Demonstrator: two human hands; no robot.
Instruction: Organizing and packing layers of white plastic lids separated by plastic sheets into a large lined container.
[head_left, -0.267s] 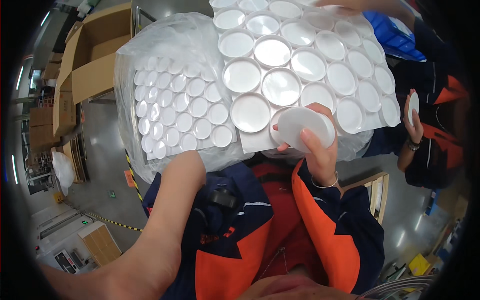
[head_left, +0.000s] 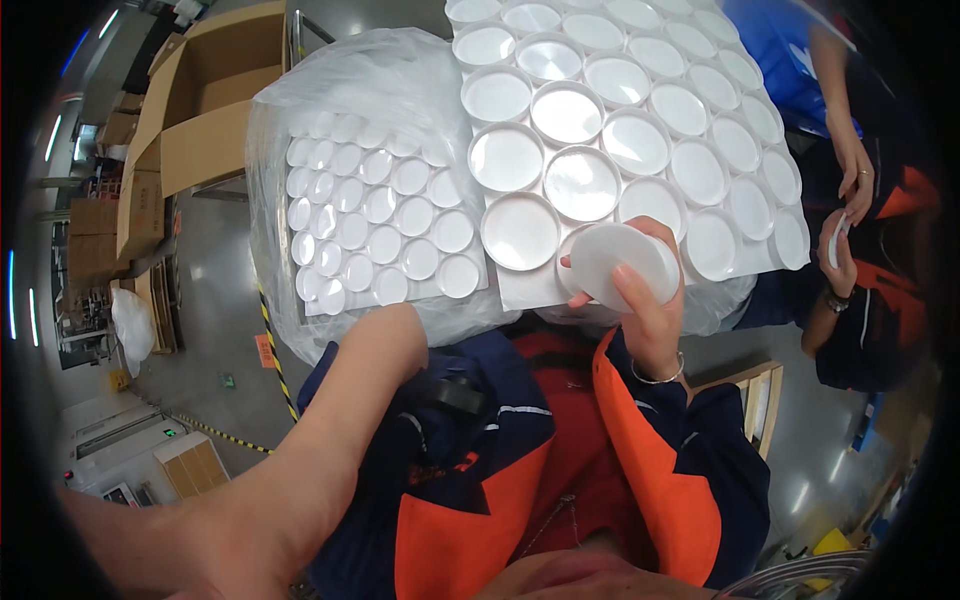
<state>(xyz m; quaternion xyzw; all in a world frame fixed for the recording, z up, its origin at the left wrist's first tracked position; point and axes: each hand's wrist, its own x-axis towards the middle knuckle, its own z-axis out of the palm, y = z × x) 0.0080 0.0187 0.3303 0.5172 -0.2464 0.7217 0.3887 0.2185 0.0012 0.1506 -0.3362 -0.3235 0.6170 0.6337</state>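
Observation:
My right hand [head_left: 650, 315], a bracelet at its wrist, grips a flat round white disc [head_left: 622, 265]. The thumb lies on the disc's face and the fingers curl behind its far edge; whether a second disc lies under it I cannot tell. Just beyond it is a white sheet [head_left: 520, 290] bearing rows of large shallow round white dishes [head_left: 520, 230]. My left arm is bent with its elbow toward the smaller round dishes [head_left: 416, 216]. My left hand [head_left: 200, 545] is raised close at the lower left, its fingers hidden.
Clear plastic wrapping [head_left: 275, 130] surrounds the smaller dishes. An open cardboard box [head_left: 205, 150] stands at the far left. On the right, a co-worker's hands [head_left: 845, 265] meet at a white disc, near a blue bin [head_left: 770, 60]. A wooden frame [head_left: 765, 405] sits at lower right.
The white discs in my right hand overlapped with offset edges; now a single round outline shows. The co-worker's other hand has come down to their disc. The scene has shifted slightly right.

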